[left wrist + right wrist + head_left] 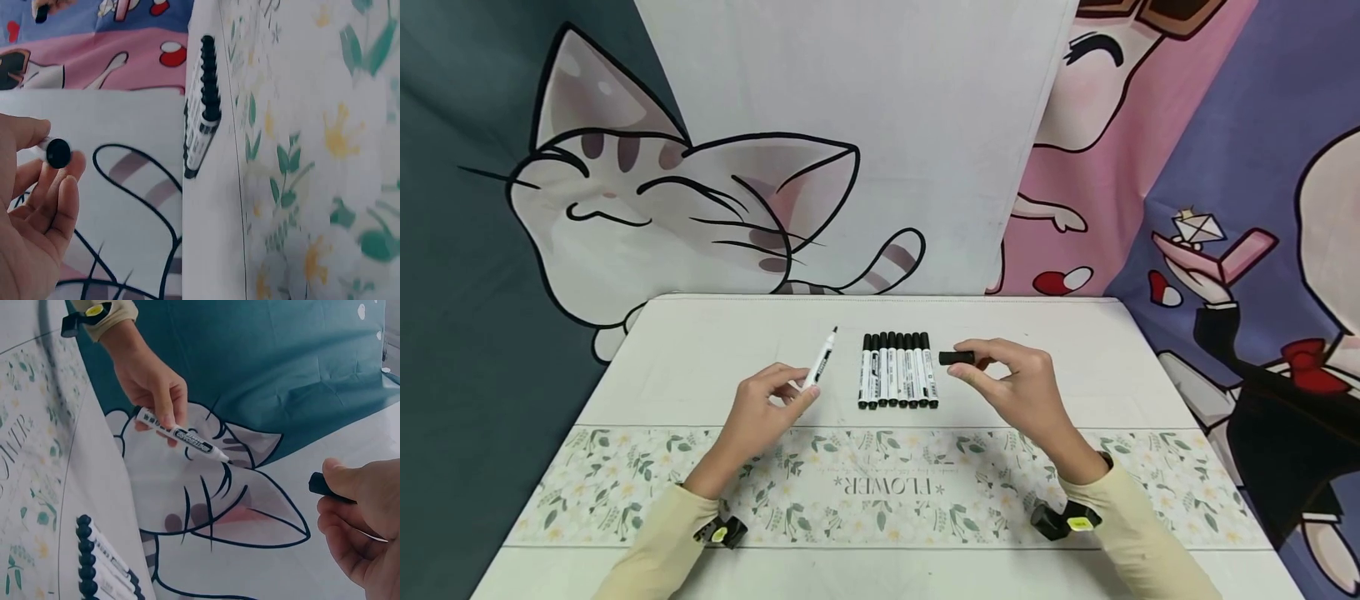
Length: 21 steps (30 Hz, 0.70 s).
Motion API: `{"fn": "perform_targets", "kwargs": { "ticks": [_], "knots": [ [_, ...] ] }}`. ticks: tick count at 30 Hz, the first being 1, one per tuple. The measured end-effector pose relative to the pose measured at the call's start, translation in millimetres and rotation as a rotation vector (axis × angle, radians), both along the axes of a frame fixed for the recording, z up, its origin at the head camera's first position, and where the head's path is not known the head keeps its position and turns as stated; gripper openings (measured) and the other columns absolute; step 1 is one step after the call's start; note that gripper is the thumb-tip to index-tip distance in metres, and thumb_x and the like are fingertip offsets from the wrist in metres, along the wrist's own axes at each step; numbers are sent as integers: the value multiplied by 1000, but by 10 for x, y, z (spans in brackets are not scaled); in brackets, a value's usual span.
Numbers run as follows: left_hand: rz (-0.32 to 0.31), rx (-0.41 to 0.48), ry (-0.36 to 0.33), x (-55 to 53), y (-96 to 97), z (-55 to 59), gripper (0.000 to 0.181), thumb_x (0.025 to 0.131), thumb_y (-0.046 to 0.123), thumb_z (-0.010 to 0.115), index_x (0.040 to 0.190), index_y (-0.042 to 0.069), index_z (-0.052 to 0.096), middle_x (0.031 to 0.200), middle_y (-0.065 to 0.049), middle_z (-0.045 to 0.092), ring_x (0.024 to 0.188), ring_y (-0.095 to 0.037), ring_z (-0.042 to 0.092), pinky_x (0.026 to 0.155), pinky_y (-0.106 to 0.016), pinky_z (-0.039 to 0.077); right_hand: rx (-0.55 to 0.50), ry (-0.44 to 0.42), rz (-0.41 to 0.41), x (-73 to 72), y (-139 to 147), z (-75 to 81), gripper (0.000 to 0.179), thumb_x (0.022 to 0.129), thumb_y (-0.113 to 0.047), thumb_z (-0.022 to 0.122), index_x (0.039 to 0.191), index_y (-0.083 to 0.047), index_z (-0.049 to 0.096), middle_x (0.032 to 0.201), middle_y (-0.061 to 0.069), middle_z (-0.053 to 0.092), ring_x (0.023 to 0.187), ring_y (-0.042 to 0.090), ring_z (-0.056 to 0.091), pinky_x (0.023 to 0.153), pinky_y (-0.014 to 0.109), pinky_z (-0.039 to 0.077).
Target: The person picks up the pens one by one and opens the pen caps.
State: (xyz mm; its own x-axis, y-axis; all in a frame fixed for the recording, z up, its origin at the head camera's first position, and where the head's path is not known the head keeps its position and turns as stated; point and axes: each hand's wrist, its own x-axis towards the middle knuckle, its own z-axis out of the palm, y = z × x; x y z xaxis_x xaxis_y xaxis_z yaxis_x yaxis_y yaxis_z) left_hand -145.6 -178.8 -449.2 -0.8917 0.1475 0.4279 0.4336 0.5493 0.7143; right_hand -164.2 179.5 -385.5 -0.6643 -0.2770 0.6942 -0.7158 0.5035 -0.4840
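My left hand (771, 406) pinches an uncapped white marker (822, 357) near its rear end, the dark tip pointing up and away. In the left wrist view the black end of that marker (59, 154) faces the camera. A black marker cap (957, 357) is pinched between thumb and fingers of my right hand (1022, 387), level with the row's right side. Between the hands, several capped white markers (898, 371) lie side by side on the table, black caps at the far end. Neither hand touches that row.
The white table (737, 325) carries a printed floral band (880, 487) with the word FLOWER, upside down from here. Behind its far edge hangs a cloth backdrop (880, 100) with cartoon figures. Each wrist wears a small black camera (1051, 521).
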Motion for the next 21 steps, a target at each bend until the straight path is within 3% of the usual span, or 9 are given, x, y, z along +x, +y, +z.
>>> {"fn": "perform_targets", "kwargs": {
  "ticks": [5,13,21],
  "knots": [
    [78,4,-22,-70,-146,6,28,92,18,78,118,6,74,92,2,69,79,-9,62,69,-26,54,-17,-39,-25,7,57,-26,30,76,-4,89,104,-12,80,83,-5,74,72,12,65,49,17,31],
    [224,20,-82,-242,-442,-49,33,95,20,75,121,2,73,93,-9,71,76,-8,60,63,-15,48,-37,-82,-73,24,161,-75,31,77,-2,89,103,-15,81,86,-4,76,73,11,64,58,16,45],
    [325,-85,-202,-412,-811,-137,41,98,31,70,126,1,71,103,-13,72,85,-19,65,63,-19,50,-39,-106,-95,10,262,-114,29,80,-1,85,104,-15,80,86,-2,76,74,11,65,64,16,48]
  ]
}}
